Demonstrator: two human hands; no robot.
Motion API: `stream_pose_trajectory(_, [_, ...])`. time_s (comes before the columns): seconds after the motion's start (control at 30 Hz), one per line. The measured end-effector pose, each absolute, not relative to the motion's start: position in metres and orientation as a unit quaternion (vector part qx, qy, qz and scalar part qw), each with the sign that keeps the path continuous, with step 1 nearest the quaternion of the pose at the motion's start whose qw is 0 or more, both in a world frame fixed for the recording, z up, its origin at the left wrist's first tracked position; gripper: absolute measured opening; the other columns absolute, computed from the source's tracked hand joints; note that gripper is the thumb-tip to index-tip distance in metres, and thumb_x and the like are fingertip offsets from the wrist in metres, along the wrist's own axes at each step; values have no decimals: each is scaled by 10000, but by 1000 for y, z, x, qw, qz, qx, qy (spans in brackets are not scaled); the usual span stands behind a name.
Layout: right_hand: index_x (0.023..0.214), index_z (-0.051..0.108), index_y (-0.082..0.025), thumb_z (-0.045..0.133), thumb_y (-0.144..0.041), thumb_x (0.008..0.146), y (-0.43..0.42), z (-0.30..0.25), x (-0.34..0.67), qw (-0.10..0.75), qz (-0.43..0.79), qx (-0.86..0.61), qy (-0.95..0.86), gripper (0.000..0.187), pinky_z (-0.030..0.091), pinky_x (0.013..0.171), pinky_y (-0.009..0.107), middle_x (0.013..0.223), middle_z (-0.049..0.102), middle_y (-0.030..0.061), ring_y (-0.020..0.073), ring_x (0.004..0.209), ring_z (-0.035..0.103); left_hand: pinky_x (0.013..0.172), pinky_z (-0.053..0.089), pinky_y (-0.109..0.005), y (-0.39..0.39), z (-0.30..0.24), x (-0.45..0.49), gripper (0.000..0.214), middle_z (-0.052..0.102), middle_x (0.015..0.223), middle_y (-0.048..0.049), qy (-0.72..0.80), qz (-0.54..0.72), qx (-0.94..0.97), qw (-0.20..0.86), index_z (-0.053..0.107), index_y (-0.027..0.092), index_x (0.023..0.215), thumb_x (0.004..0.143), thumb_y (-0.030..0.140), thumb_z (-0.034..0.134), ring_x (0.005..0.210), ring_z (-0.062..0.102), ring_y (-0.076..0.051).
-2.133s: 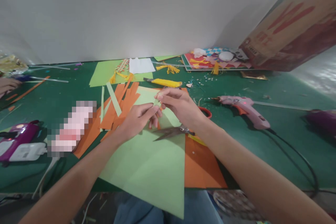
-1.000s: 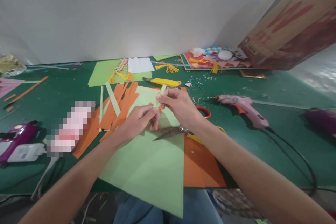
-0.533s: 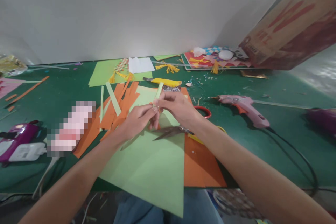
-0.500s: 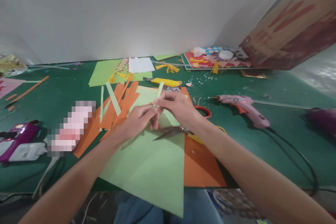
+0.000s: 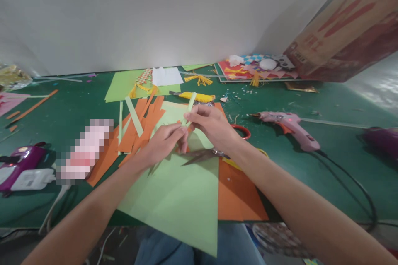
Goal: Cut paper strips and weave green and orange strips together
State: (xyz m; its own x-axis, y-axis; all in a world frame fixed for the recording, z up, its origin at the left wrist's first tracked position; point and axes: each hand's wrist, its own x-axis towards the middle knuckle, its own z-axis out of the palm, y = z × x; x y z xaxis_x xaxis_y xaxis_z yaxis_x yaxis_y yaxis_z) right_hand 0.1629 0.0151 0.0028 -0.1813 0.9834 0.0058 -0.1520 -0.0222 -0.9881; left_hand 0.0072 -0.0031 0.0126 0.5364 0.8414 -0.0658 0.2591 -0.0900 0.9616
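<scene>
Between my hands is a narrow light-green paper strip (image 5: 191, 103), its upper end pointing up and away. My right hand (image 5: 209, 123) pinches it between thumb and fingers. My left hand (image 5: 169, 140) is closed at its lower end, where a bit of orange paper also shows; the fingers hide how the two papers join. Both hands are over a large light-green paper sheet (image 5: 180, 198). Scissors (image 5: 202, 156) with red and yellow handles lie on the sheet, partly under my right wrist. Orange paper strips (image 5: 149, 122) and loose green strips (image 5: 134, 116) lie left of my hands.
A pink hot glue gun (image 5: 289, 126) lies to the right, its cord trailing toward the front edge. A yellow cutter knife (image 5: 197, 97) is beyond my hands. Orange sheets (image 5: 239, 194) sit under the green one. A paper bag (image 5: 345, 29) stands at the back right.
The green strip has turned slightly, its upper end now a little higher and further right. My right fingers have shifted slightly along it. The left hand is almost unmoved.
</scene>
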Motion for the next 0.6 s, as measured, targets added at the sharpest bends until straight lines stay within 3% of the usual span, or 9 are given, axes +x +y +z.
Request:
stream_pose_trajectory(0.17, [609,556,-182,721,-410,680,12,5,165,428,608,-384,-548,289,396,618,287,582,552,-18,108,586,512,591,431,-228,-2,11,7,307,558,546,25,408,276,678,545,457,175,636,921,239,360,530,523,-85])
stream_pose_trajectory(0.6, [543,504,-197,741,-415,660,10,0,161,479,606,-373,-513,342,369,578,296,540,501,-34,107,536,472,587,439,-219,-3,12,8,313,568,538,23,410,261,684,544,451,180,626,921,244,369,526,523,-85])
